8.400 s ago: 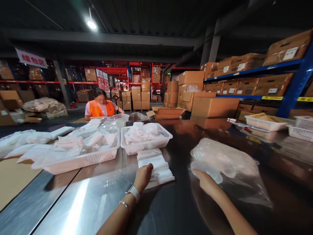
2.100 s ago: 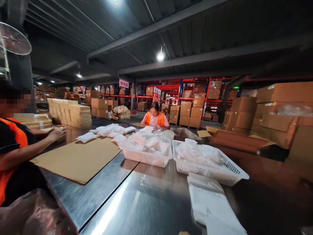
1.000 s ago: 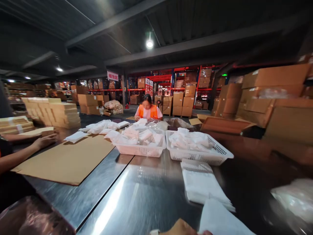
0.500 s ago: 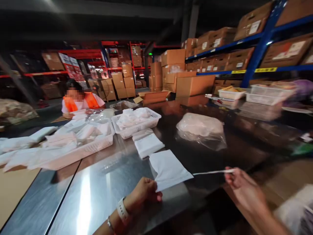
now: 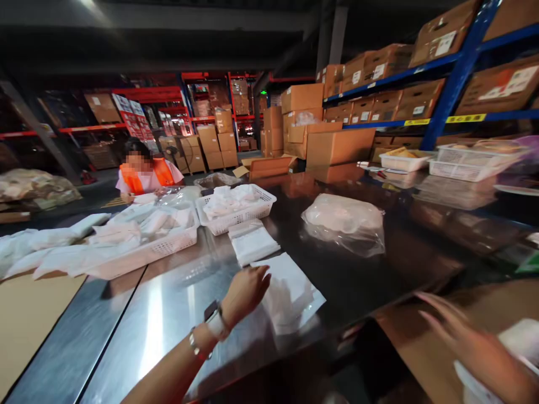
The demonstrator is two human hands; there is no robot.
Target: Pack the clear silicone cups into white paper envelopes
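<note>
My left hand (image 5: pixel 246 294), with a white watch and a bracelet on its wrist, is over the left edge of a flat white bag (image 5: pixel 293 292) on the dark table. Its fingers are loosely bent and slightly apart, and nothing shows in them; the thumb side is hidden. Folded white bags (image 5: pixel 253 241) lie just beyond. My right hand (image 5: pixel 467 342) is off the table's near right edge, above brown cardboard, with fingers stretched out and nothing in them. Below it is white plastic (image 5: pixel 522 339).
White baskets (image 5: pixel 236 216) of white packets stand at the left and middle. A clear plastic bundle (image 5: pixel 345 220) lies on the table (image 5: pixel 404 264). Across the table sits a person in an orange vest (image 5: pixel 149 177). Shelves with cartons (image 5: pixel 387 62) rise at the right.
My left hand has let go of the bag's near corner and moved up over it. The bag now lies flatter. My right hand has moved right, opened, and no longer holds the thin white strip.
</note>
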